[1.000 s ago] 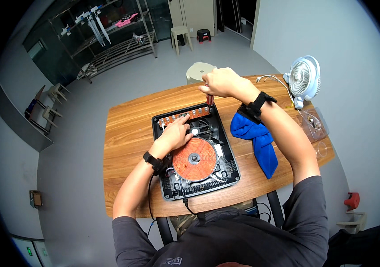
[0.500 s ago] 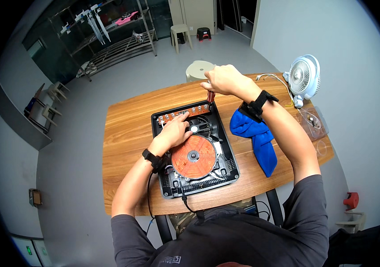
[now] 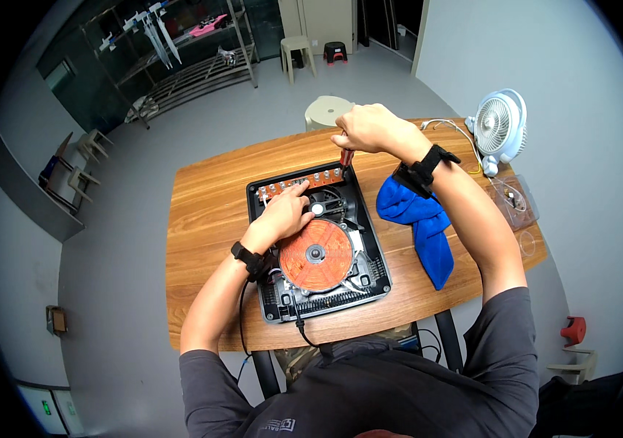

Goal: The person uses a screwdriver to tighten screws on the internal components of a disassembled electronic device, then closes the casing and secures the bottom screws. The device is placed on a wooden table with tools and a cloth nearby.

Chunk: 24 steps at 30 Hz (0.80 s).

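Observation:
An opened black induction cooker housing (image 3: 377, 277) lies on the wooden table (image 3: 202, 197), with a round copper-coloured coil (image 3: 304, 266) and a small fan (image 3: 330, 204) inside. My left hand (image 3: 281, 219) rests with fingers spread on the orange circuit board strip (image 3: 319, 177) along its back edge, thumb beside the fan. My right hand (image 3: 370, 130) is closed around a red-handled screwdriver (image 3: 346, 160), held upright at the board's right end; its tip is too small to make out.
A blue cloth (image 3: 428, 241) lies right of the cooker. A white fan (image 3: 492, 124), cables and a translucent tray (image 3: 516, 197) are along the table's right side. Stools (image 3: 330, 109) and a metal rack (image 3: 187, 87) stand beyond; walls are at both sides.
The cooker, table and my hands appear slightly higher and further left in the picture. My right hand stays around the screwdriver, with a small shift of the wrist; my left hand stays on the board.

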### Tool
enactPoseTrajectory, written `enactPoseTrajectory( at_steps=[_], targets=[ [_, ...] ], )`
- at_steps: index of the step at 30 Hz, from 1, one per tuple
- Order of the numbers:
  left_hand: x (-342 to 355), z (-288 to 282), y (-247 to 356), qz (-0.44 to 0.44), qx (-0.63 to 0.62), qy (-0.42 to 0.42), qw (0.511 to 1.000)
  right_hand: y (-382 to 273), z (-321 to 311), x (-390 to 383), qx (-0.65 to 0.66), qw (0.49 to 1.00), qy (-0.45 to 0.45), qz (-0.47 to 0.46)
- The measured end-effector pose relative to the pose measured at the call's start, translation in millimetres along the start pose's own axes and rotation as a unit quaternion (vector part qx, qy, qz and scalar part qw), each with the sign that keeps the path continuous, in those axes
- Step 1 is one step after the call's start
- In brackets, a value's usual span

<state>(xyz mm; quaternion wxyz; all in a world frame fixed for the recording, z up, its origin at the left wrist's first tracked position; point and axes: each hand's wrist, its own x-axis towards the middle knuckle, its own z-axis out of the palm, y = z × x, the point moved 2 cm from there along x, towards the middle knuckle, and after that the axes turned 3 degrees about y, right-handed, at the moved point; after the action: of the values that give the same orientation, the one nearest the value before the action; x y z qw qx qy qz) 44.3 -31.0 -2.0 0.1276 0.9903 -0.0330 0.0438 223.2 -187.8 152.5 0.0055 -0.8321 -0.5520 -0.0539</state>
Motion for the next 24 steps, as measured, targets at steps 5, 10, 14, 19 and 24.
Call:
enactPoseTrajectory(
  at_steps=[5,10,14,19,24],
  targets=[
    [-1,4,-3,-0.004,0.0,0.002,1.0,-4,-1,-1,-0.001,1.0,0.004,0.016],
    [0,-3,3,-0.029,0.005,-0.041,0.999,2,4,-3,0.074,0.997,0.022,-0.029],
    [0,0,1,-0.03,0.002,-0.041,0.999,-3,3,1,0.028,0.999,0.016,-0.015],
    [0,-1,1,-0.032,0.002,-0.04,0.999,-8,0,-1,0.0,1.0,0.026,0.004],
    [0,0,1,-0.029,0.002,-0.034,0.999,-1,0,-7,0.065,0.997,0.027,-0.018]
  ],
)
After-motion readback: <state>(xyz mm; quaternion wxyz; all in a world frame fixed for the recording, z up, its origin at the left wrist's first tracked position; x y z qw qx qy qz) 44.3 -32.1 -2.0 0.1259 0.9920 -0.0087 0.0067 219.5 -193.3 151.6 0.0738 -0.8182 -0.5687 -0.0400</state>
